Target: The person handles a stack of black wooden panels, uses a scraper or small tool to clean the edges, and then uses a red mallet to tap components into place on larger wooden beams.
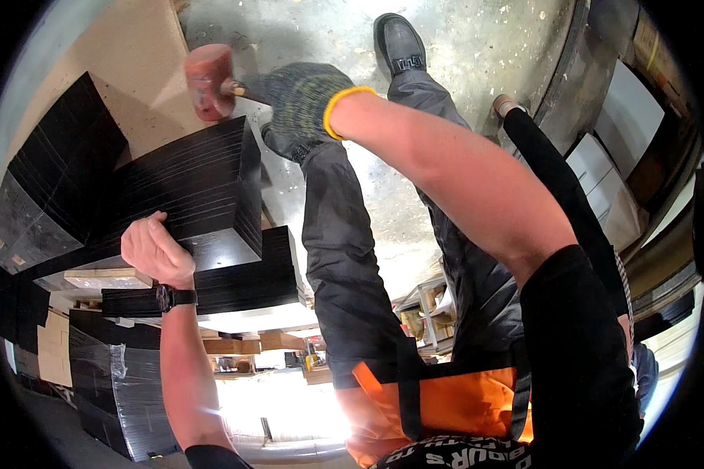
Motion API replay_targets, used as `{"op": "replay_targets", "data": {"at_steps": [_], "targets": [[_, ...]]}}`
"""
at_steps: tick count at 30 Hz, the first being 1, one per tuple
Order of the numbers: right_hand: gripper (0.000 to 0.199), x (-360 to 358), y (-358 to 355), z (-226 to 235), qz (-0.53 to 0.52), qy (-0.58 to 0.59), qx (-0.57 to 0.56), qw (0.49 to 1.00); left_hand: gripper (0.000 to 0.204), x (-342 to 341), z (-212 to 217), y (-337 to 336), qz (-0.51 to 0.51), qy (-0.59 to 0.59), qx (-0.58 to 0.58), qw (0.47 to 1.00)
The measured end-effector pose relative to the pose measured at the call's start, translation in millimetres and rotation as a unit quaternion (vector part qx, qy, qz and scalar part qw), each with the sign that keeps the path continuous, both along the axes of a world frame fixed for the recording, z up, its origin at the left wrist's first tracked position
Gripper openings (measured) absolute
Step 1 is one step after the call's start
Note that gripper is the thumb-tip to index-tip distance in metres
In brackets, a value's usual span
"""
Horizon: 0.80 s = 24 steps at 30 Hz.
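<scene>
My right hand, in a dark knitted glove with a yellow cuff, grips the handle of a mallet. The mallet's head is red, worn and slightly blurred, and hangs just beyond the far end of a stack of black boards. My left hand is bare, with a black watch at the wrist. Its fingers are curled at the near side of that stack; whether anything is inside them is hidden.
Another black stack stands at the left, beside a tan board. A pale wooden strip lies below my left hand. Someone else's black-clad leg is close on the right, near white panels. The concrete floor shows stains.
</scene>
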State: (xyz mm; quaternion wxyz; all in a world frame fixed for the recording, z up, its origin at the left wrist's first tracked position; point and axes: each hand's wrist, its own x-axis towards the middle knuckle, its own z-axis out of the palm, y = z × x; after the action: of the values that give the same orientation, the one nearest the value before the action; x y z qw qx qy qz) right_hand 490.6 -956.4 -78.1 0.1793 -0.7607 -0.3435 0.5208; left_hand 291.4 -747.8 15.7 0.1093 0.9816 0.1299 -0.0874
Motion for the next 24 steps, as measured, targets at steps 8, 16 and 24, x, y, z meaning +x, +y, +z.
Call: {"op": "replay_targets", "data": {"at_steps": [8,16,24], "targets": [[0.033,5.6,19.4,0.8,0.092,0.074,-0.044,0.992,0.034,-1.2,-1.4,0.4,0.005,0.019,0.021,1.000],[0.053,8.3,13.6,-6.5,0.125,0.100,-0.107,0.981,0.034,-4.6,-4.5,1.1,0.016,0.017,0.016,1.000],[0.033,1.4,16.9,-15.5,0.090,0.057,-0.073,0.992,0.034,-6.9,-6.8,1.9,0.011,0.005,0.003,1.000]]}}
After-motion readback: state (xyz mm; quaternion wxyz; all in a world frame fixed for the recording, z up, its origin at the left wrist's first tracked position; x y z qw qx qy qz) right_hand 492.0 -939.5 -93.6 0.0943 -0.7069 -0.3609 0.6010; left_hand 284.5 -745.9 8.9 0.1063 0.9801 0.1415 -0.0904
